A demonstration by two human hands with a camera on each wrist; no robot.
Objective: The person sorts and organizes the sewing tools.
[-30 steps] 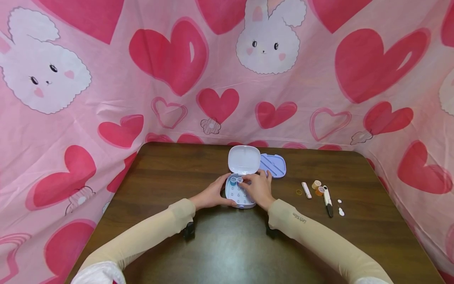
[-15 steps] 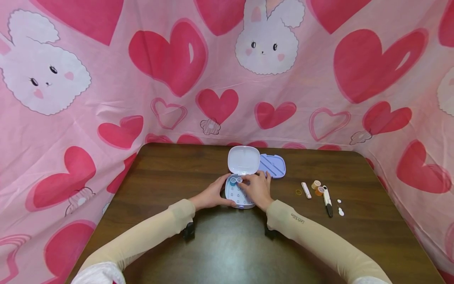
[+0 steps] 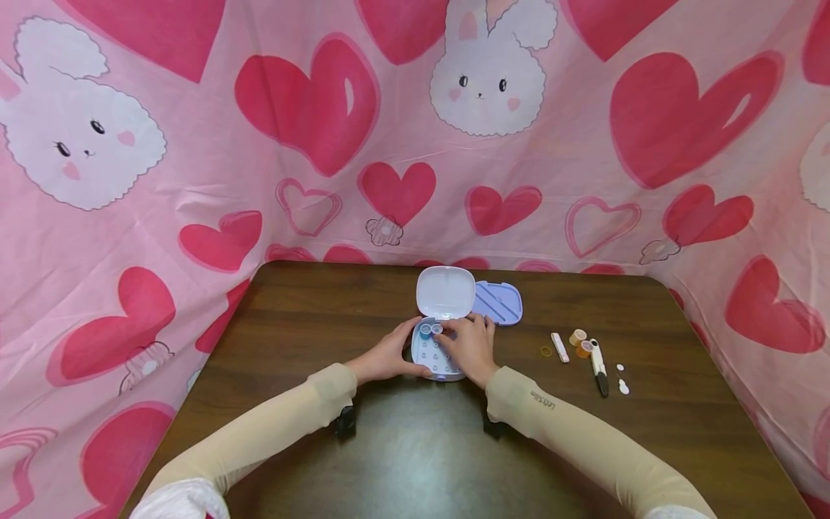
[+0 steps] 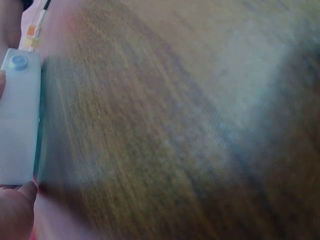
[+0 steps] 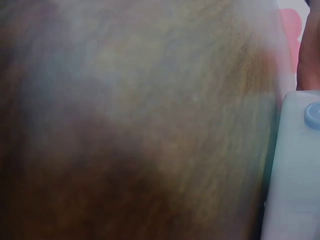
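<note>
A pale blue sewing box [image 3: 426, 366] stands on the table, its white lid [image 3: 445, 293] raised at the back. Rows of small pegs show on its floor. My left hand [image 3: 386, 353] grips the box by its left side, thumb at the front corner. At the back left inside stands a blue thread spool [image 3: 425, 331]. Right beside it is a pale spool [image 3: 437, 329], pinched by the fingertips of my right hand [image 3: 473, 347], which covers the box's right part. The left wrist view shows the box's front wall with a round blue button [image 4: 19, 62].
A lavender tray [image 3: 508, 303] lies behind my right hand. Farther right are a slim white piece [image 3: 560, 347], a cream spool [image 3: 578, 336], an orange spool [image 3: 585, 349], a white tool with a dark tip [image 3: 599, 369], small white pieces [image 3: 624, 387] and a yellow ring [image 3: 546, 352].
</note>
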